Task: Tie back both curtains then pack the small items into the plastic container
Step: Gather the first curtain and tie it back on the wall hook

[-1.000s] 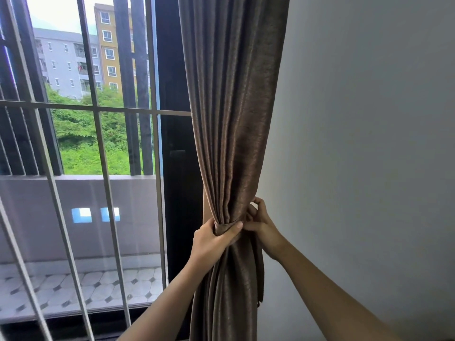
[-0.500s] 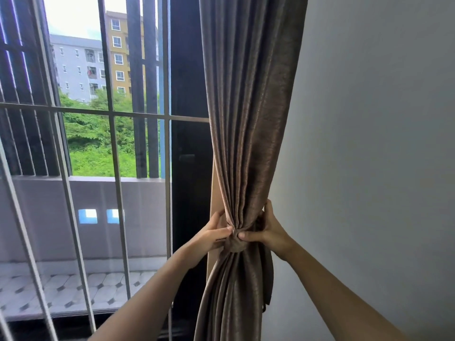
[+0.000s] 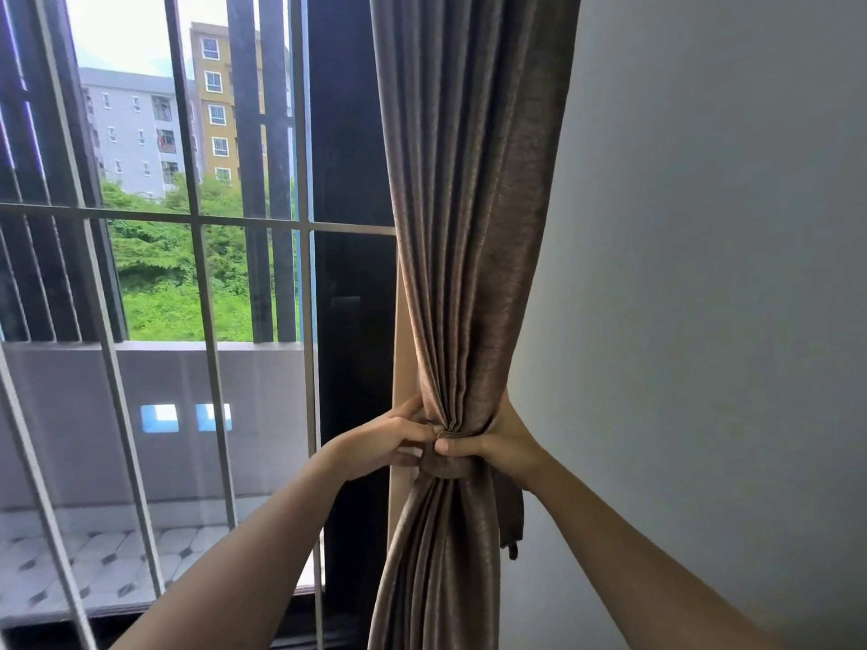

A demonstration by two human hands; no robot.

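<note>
A brown curtain (image 3: 469,204) hangs gathered into a bunch beside the grey wall. A matching brown tieback band (image 3: 445,464) wraps the bunch at its narrowest point. My left hand (image 3: 384,441) pinches the band from the window side. My right hand (image 3: 497,443) grips the bunch and band from the wall side, thumb pressed on the front of the band. A loose end of the tieback (image 3: 511,518) dangles below my right wrist. No plastic container or small items are in view.
White window bars (image 3: 206,293) and a dark door frame (image 3: 352,274) stand left of the curtain, with a tiled balcony (image 3: 94,570) beyond. The plain grey wall (image 3: 703,274) fills the right side.
The view has shifted so the curtain sits further right. My left hand slid from gripping the bunch's front to pinching the band at its left side. My right thumb came onto the band's front.
</note>
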